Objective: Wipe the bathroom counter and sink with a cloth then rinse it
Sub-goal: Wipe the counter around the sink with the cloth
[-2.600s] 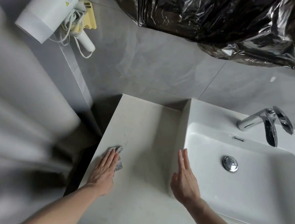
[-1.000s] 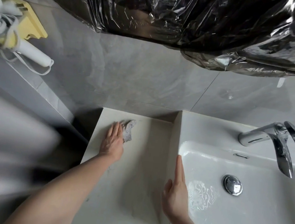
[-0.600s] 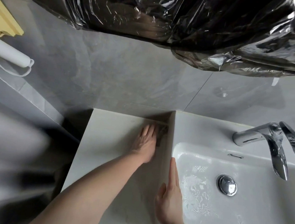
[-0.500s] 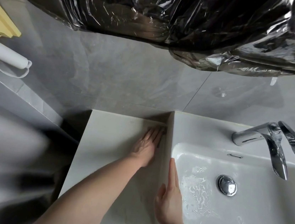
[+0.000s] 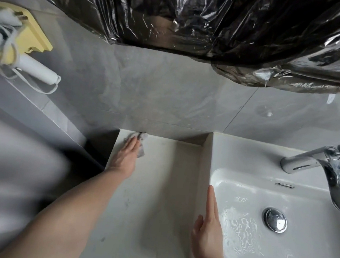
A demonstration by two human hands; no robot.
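At eleven o'clock on the bench (image 5: 153,191), hard against the back wall, the left hand (image 5: 125,155) presses flat, fingers straight, on the one grey cloth (image 5: 142,144), whose crumpled edge shows past the fingertips. Half a second ago this hand worked the far right corner beside the sink (image 5: 247,157); it has swept the cloth leftward along the wall to the far left corner, so the rear strip looks covered, and I judge the basin and the rinse are yet to come. The right hand (image 5: 207,238) has stayed put at five o'clock, open and straight-fingered, leaning on the sink's left rim and holding nothing. By count: one cloth, one sink with one drain plug (image 5: 275,219) and a film of water around it, one chrome tap (image 5: 318,166) at three o'clock, one hair dryer (image 5: 14,45) on the wall at ten, and one black plastic sheet (image 5: 200,16) at twelve.
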